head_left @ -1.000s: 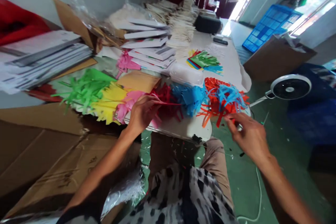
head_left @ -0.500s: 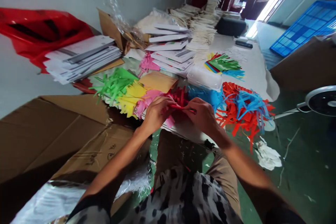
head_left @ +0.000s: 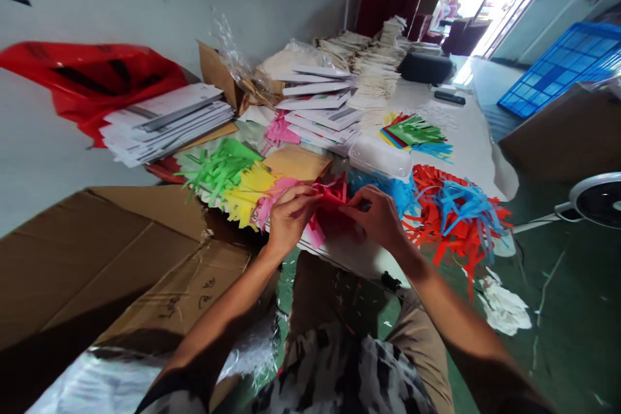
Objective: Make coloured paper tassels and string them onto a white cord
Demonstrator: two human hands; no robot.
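Between my two hands, at the table's near edge, is a piece of dark pink fringed tissue paper (head_left: 334, 199). My left hand (head_left: 291, 217) pinches its left side, and my right hand (head_left: 376, 215) pinches its right side with thumb and forefinger. Left of my left hand lie fringed paper bundles: light pink (head_left: 272, 200), yellow (head_left: 247, 189) and green (head_left: 223, 165). A blue fringed bundle (head_left: 383, 186) lies just behind my right hand. Further right, red fringed paper (head_left: 431, 220) hangs over the table edge with light blue strips (head_left: 466, 200) on top.
Behind the bundles are a brown envelope (head_left: 295, 162), a clear plastic box (head_left: 378, 158), stacked white packets (head_left: 320, 94) and a multicoloured fringed stack (head_left: 414, 132). A large cardboard box (head_left: 97, 252) stands at the lower left. A fan (head_left: 601, 199) is at the right.
The dark pink paper, folded narrow before, is now spread wider between my hands. My fingers have shifted slightly apart along it. The whole view has tilted up a little.
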